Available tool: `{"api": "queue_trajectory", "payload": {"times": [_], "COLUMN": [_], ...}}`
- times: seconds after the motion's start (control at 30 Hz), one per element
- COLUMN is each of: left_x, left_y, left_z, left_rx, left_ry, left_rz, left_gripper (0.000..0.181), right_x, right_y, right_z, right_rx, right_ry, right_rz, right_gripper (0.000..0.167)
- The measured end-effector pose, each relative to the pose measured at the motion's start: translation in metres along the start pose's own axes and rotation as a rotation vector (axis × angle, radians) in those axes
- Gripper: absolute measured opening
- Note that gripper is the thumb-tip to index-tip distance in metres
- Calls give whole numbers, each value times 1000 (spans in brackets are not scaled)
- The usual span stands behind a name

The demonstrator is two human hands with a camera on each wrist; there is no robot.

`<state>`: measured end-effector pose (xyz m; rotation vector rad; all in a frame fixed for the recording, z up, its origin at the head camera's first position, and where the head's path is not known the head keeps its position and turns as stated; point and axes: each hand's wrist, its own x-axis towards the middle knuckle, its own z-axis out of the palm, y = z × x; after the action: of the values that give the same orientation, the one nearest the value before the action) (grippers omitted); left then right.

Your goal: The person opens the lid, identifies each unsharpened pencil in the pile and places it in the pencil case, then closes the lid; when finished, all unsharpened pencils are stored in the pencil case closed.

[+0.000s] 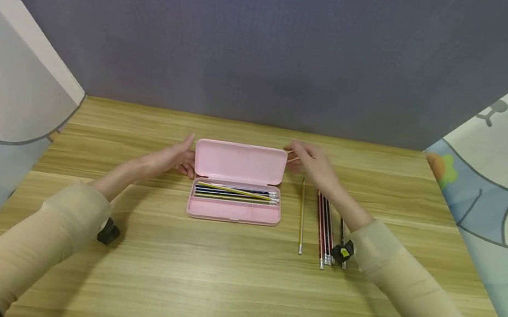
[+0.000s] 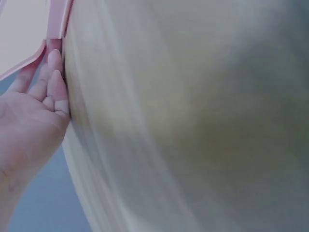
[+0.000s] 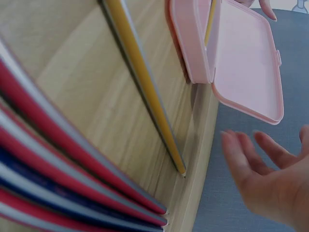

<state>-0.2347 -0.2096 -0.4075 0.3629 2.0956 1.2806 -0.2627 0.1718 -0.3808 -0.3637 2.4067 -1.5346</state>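
Observation:
A pink pencil case [image 1: 267, 216] lies on the table with its lid [image 1: 240, 162] raised at the back. Several pencils [image 1: 235, 194], dark and yellow, lie in its rear compartment. My left hand [image 1: 178, 158] is at the case's left side, thumb up. In the left wrist view, the fingers of the left hand [image 2: 36, 108] reach the case's edge near the hinge; their tips are partly hidden. Beside the lid's right edge is my right hand [image 1: 311, 165]. In the right wrist view, the right hand [image 3: 273, 179] has loosely bent fingers, apart from the lid, holding nothing.
A single yellow pencil [image 1: 301, 219] lies right of the case. Farther right are several red and dark striped pencils [image 1: 324, 228], partly under my right forearm. A grey panel [image 1: 272, 45] stands behind the wooden table [image 1: 215, 280].

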Motion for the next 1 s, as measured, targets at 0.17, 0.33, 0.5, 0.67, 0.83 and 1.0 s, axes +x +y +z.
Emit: {"api": "queue_trajectory", "payload": {"times": [0.17, 0.33, 0.5, 0.67, 0.83, 1.0], "left_x": [2, 5, 6, 7, 7, 6], "left_y": [8, 12, 14, 17, 18, 16], "left_z": [-2, -1, 0, 0, 0, 1], "left_rx": [-20, -39, -57, -54, -58, -69], "left_ry": [11, 24, 33, 38, 45, 57], "left_rz": [-32, -38, -50, -78, -86, -67], "left_gripper": [97, 89, 84, 81, 78, 76], "right_x": [6, 8, 9, 11, 12, 9], "right_y": [-2, -2, 0, 1, 2, 1], "right_z": [3, 6, 10, 12, 11, 8], "right_rx": [81, 79, 106, 154, 172, 173], "right_ry": [-154, -246, -295, -301, -315, -342], "right_rz": [153, 232, 274, 299, 293, 276], "right_gripper": [72, 76, 76, 75, 72, 69]}}
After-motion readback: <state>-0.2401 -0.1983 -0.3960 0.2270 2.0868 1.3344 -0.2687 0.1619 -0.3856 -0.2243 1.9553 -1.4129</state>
